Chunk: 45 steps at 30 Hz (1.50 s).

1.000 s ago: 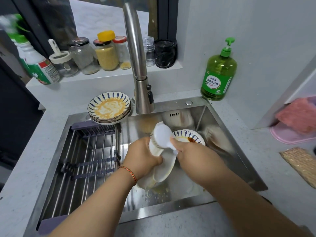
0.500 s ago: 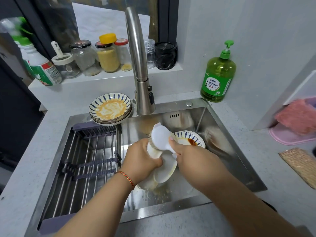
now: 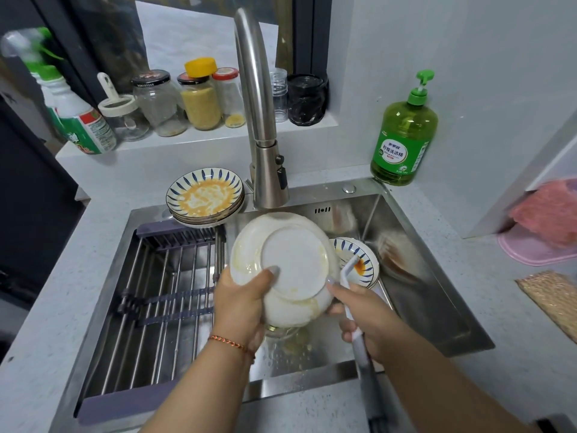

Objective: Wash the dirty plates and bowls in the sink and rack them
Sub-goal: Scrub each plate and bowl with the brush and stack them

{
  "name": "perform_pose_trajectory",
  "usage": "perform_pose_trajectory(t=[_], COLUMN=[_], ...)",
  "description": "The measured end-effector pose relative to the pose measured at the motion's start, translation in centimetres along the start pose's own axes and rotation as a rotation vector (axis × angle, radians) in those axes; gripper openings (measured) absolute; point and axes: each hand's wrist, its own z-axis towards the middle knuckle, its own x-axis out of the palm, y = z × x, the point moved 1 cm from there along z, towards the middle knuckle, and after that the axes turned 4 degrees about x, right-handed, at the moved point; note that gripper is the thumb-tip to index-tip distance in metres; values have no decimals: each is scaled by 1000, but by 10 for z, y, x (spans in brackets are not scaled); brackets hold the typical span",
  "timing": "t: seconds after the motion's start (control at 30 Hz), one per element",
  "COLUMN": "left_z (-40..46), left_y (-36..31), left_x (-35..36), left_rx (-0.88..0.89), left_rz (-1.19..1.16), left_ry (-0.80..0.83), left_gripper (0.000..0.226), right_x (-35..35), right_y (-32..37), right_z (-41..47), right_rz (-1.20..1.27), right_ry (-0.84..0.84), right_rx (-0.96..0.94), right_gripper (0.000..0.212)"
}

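Place: I read this as a home kitchen.
Sink (image 3: pixel 421 276): stainless steel, with a tall faucet (image 3: pixel 256 98).
Ledge: I see jars (image 3: pixel 199 98) and a spray bottle (image 3: pixel 78 120).
Table (image 3: pixel 499 307): speckled, carrying green dish soap (image 3: pixel 402 142).
Dishes: sauce-smeared plates (image 3: pixel 204 198) stacked.

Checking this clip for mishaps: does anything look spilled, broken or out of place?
Nothing looks broken. The left hand holds the plate underside up, yellow residue still along its rim, and yellowish drips spot the sink floor below. The stack of dirty plates overhangs the sink's back corner.
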Motion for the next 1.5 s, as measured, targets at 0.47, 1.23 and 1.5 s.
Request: perform_pose_trajectory(t=[0.47,1.23,1.5], left_z=[21,16,15], left_y=[-9,-8,-22], left_x=[-16,2,-10], left_rx=[-280,287,212], left_rz=[350,897,621], left_ry=[509,382,229], left_gripper=[49,36,42], right_x=[-23,43,-12], right_y=[34,44,47], right_z=[-5,-65,-19], right_rz=[-549,-1387,-936], right_ry=[53,-138,-190], right_rx=[-229,-539,-125], right_gripper=[39,57,31])
